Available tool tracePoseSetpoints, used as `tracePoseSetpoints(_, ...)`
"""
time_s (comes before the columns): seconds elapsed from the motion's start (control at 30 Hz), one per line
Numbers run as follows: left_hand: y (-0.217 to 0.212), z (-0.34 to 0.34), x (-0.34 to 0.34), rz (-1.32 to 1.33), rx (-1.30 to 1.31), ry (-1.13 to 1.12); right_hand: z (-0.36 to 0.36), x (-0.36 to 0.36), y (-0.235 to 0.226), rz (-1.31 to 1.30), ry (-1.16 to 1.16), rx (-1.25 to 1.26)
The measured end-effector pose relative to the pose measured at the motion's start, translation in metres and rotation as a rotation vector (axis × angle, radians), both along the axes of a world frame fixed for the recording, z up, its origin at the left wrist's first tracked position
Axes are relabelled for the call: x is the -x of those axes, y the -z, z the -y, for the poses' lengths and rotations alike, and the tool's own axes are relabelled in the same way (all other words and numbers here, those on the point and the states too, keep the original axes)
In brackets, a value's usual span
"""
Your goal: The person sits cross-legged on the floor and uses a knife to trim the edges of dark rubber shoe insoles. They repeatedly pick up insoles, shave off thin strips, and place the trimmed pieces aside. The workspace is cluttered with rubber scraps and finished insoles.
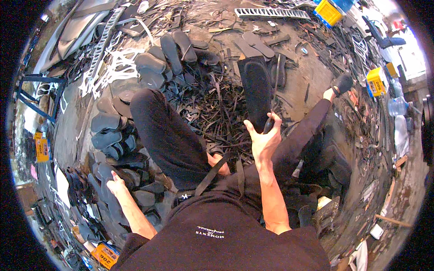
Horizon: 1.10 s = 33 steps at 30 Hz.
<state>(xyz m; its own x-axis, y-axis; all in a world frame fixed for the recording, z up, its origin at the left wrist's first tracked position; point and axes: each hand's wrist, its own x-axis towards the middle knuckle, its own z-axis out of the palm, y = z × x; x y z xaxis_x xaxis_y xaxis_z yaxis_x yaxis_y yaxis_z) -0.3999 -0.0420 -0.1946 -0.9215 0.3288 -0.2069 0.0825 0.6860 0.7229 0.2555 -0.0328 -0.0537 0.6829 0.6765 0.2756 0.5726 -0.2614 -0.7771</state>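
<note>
My right hand (264,142) is closed round the dark handle of a knife (276,86), whose long thin blade points away from me. Just left of the blade rises a long black padded-looking piece (254,88); I cannot tell whether my right hand touches it. Low on the left, my left hand (116,184) grips a dark shoe sole (105,174) at the edge of a heap of soles, its fingertips partly hidden. Between my bent legs lies a tangled pile of thin black trimmings (217,108).
Stacks of dark soles (174,49) curve round beyond my left knee. White lattice offcuts (117,67) lie farther left, and a white perforated strip (271,13) lies at the far side. A yellow battery-like box (376,82) and clear plastic bottles (398,106) stand at the right.
</note>
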Motion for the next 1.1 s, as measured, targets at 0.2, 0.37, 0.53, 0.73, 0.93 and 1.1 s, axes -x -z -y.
tracePoseSetpoints(0.2,-0.104,-0.066,-0.145,0.060,-0.853,-0.071,0.013,0.016,-0.047,-0.039,-0.043,0.011)
tracePoseSetpoints(0.37,-0.212,-0.080,-0.366,0.360,-0.789,0.947,0.019,0.034,-0.066,-0.754,-0.227,-0.084)
tracePoseSetpoints(0.53,-0.210,-0.071,-0.459,0.947,-0.456,1.283,0.020,0.046,-0.068,-1.139,-0.330,0.071)
tracePoseSetpoints(0.73,-0.232,-0.091,-0.455,1.272,-0.409,0.790,0.084,0.024,-0.068,-0.591,-0.552,0.316)
tracePoseSetpoints(0.93,-0.220,-0.090,-0.456,1.246,-0.462,0.947,0.116,0.032,-0.063,-0.425,-0.580,0.364)
tracePoseSetpoints(1.1,-0.229,-0.074,-0.457,1.248,-0.409,1.043,0.091,0.033,-0.059,-0.400,-0.544,0.310)
